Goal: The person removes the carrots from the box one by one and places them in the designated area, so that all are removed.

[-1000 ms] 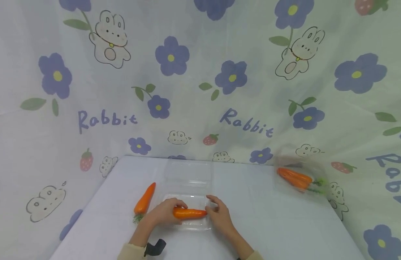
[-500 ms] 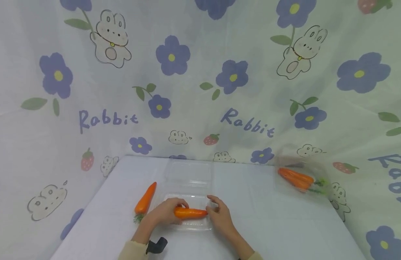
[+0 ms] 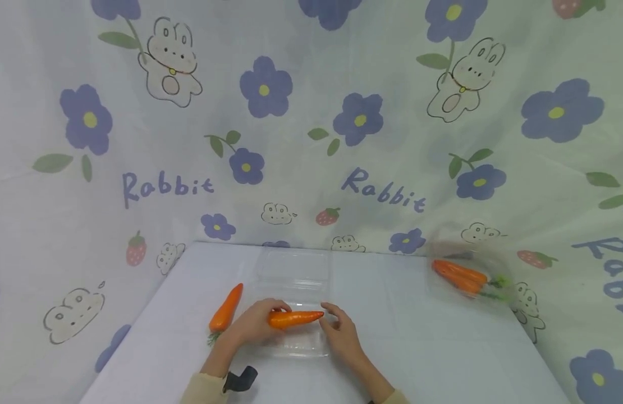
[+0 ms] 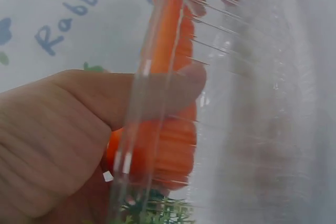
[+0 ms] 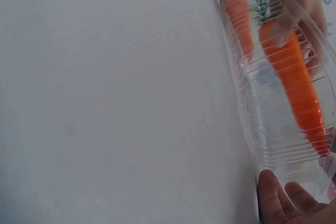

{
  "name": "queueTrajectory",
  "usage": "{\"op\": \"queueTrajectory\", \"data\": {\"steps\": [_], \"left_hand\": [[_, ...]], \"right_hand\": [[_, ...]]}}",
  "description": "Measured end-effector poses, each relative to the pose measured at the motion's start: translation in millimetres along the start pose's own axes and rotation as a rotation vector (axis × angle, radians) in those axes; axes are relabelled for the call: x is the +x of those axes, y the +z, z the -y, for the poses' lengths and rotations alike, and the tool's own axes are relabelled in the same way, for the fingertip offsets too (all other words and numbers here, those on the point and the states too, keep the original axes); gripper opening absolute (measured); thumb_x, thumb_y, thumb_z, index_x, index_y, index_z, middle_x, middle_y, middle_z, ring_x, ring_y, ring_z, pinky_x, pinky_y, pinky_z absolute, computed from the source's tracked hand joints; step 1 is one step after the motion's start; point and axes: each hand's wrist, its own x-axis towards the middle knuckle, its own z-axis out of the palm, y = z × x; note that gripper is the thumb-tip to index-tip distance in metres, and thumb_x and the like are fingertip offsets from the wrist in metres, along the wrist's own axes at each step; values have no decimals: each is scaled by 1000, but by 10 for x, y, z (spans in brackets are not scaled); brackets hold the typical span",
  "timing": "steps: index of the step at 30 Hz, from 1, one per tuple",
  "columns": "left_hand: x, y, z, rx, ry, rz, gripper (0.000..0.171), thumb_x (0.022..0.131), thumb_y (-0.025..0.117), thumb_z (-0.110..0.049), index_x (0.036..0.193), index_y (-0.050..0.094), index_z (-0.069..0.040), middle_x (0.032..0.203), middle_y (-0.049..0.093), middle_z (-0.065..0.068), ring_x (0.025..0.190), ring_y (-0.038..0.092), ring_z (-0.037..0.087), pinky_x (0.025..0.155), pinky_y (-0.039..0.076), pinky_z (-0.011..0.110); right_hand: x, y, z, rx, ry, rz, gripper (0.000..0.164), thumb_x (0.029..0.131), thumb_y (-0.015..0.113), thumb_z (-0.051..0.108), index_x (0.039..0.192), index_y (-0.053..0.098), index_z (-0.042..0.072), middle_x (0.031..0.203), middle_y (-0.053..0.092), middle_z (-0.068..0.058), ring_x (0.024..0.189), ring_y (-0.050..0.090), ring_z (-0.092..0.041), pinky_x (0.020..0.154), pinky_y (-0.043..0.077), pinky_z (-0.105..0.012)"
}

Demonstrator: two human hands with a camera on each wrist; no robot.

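My left hand (image 3: 261,322) grips the thick end of an orange carrot (image 3: 293,319) over the base of an open clear plastic box (image 3: 303,349). The carrot points right, its tip close to my right hand (image 3: 343,336). In the left wrist view, the thumb (image 4: 152,90) lies along the carrot (image 4: 176,145), seen through the clear wall; green leaves (image 4: 157,205) show below. The right hand's curled fingers hold the box's right end, and in the right wrist view the fingertips (image 5: 269,190) touch that end.
Another carrot (image 3: 225,311) lies on the white table (image 3: 412,348) left of the box. The box's clear lid (image 3: 293,269) lies folded back behind it. At the far right, several carrots (image 3: 458,278) sit in a clear container (image 3: 440,294). A patterned cloth (image 3: 301,163) hangs behind.
My left hand has moved the carrot away from me, toward the box's far side, its tip now angled slightly farther back. The right hand stays almost where it was.
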Motion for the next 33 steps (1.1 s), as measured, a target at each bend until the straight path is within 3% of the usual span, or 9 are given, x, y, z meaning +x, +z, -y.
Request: {"op": "queueTrajectory", "data": {"steps": [7,16,23,33], "left_hand": [[-48,-89,-52,-46,55,-122,41,80,80,-8,115,66,-22,110,61,-5,93,55,17,90,49,44],[-195,-341,-92,-126,124,-314,47,76,84,-11,118,65,-26,111,61,-8,93,56,15,85,50,38],[-329,-486,-39,-109,66,-374,48,79,82,-14,122,64,-21,112,61,-1,91,55,19,83,50,37],[-485,-669,245,-115,-24,-432,48,83,79,-18,126,60,-16,113,60,5,90,56,23,78,53,37]], "right_hand": [[-27,31,-6,-29,33,-10,37,95,63,21,132,58,21,131,55,-11,93,58,-18,72,53,-31],[-19,58,-12,-55,51,-20,38,94,63,20,132,58,24,132,55,-10,94,57,-17,72,53,-31],[-21,45,13,-44,30,-13,38,93,63,19,131,58,21,133,54,-13,92,58,-17,68,52,-31],[5,14,-10,-20,9,11,40,94,63,20,134,56,19,133,53,-10,89,56,-17,67,50,-28]]}}
